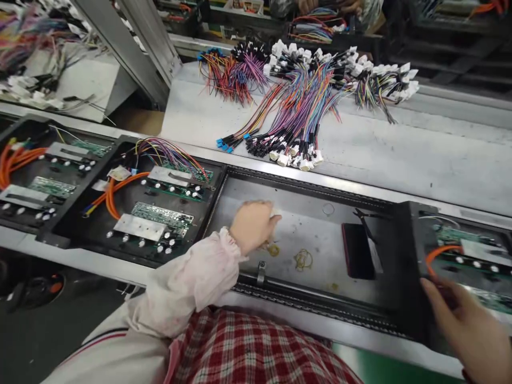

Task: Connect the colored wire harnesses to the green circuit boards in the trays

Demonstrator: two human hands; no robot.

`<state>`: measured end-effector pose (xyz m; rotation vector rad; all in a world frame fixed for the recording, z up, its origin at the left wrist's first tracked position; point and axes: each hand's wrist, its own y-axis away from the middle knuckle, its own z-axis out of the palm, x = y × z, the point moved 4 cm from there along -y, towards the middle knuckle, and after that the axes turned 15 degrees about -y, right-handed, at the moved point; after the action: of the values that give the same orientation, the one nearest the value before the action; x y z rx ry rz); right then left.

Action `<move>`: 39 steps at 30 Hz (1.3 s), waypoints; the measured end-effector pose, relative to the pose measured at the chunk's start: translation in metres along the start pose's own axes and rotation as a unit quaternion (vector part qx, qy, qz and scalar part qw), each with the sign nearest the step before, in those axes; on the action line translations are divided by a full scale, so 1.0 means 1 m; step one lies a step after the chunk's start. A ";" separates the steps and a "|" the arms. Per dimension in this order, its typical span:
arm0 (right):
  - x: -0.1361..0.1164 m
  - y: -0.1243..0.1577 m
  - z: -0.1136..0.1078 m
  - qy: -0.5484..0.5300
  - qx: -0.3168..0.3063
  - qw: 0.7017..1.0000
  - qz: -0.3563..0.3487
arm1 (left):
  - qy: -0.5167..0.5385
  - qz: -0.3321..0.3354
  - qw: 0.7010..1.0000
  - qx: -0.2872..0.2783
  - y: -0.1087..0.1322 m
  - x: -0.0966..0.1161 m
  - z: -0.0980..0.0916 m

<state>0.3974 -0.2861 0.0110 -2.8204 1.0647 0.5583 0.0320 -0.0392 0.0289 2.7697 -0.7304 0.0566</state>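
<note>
- Left hand [254,226] is arching palm-down out ahead of the body, curling loosely inward, with the wrist bending.
- Right hand [468,330] is stretching in low at the view's edge, spreading fairly open, partly cut off.

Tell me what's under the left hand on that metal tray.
The left hand covers the grey tray floor; a white piece shows at its fingertips, a yellow rubber band beside it. The palm hides the rest.
</note>
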 end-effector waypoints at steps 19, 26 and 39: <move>-0.358 -0.229 0.093 0.061 -0.078 0.904 -0.416 | 0.131 -0.080 0.976 0.153 0.035 -0.058 0.000; -0.351 -0.260 0.093 0.116 -0.056 0.844 -0.521 | 0.075 -0.078 0.984 0.140 0.037 -0.090 -0.006; -0.350 -0.255 0.102 0.117 -0.077 0.817 -0.559 | 0.122 -0.013 0.954 0.273 0.020 -0.066 -0.042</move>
<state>0.2902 0.1453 0.0275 -3.0056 -0.7447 0.1440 -0.0335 -0.0129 0.0669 3.1955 -0.6923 0.6812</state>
